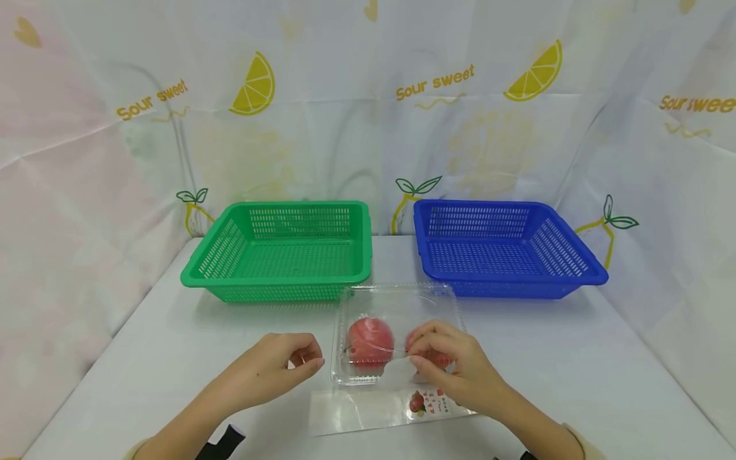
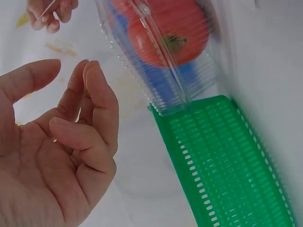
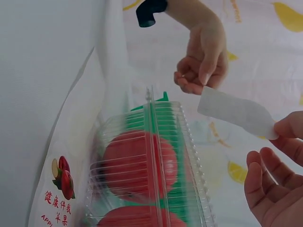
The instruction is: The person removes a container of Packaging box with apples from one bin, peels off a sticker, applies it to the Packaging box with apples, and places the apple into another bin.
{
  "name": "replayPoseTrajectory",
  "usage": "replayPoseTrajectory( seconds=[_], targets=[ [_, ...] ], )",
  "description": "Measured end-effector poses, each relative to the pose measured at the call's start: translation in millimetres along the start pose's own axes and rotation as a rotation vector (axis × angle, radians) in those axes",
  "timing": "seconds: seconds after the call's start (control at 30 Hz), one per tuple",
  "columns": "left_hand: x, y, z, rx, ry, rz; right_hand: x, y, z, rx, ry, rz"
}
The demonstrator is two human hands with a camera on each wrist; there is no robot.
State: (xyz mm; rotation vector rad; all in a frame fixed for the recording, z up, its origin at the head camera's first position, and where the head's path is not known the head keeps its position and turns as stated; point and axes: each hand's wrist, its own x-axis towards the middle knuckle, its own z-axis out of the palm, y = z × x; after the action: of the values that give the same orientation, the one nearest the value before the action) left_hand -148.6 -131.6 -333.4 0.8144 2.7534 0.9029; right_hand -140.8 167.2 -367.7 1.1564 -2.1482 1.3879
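My right hand (image 1: 460,367) pinches a small blank whitish label (image 3: 232,109) between thumb and fingertip, above the front of a clear plastic clamshell box (image 1: 402,292). The box is closed over red apples (image 1: 370,345); the right hand partly hides one of them. My left hand (image 1: 276,369), fingers loosely curled and holding nothing, hovers left of the box. In front of the box lies a translucent strip (image 1: 356,412) bearing a printed apple picture and red lettering, partly under the right hand.
A green perforated basket (image 1: 276,281) stands behind the box to the left, and a blue perforated basket (image 1: 512,281) behind it to the right. A printed cloth (image 1: 345,128) hangs behind the white table (image 1: 144,358).
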Motion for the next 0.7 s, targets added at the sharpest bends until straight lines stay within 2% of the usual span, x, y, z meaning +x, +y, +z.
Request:
replayPoseTrajectory(
  seconds=[0.2,0.37,0.57,0.7],
  targets=[
    [10.5,6.2,4.3,-0.009,0.004,-0.001,5.3,0.8,-0.3,-0.024,-0.007,-0.015],
    [20.3,11.5,6.0,-0.088,-0.039,0.073,12.5,0.7,1.6,-0.033,0.005,-0.046],
    [30.6,15.2,6.5,-0.134,-0.073,0.097,23.7,0.4,4.8,-0.091,0.027,-0.155],
    [39.9,15.2,6.2,-0.207,-0.128,0.096,28.9,0.4,5.4,-0.127,0.043,-0.225]
  ],
)
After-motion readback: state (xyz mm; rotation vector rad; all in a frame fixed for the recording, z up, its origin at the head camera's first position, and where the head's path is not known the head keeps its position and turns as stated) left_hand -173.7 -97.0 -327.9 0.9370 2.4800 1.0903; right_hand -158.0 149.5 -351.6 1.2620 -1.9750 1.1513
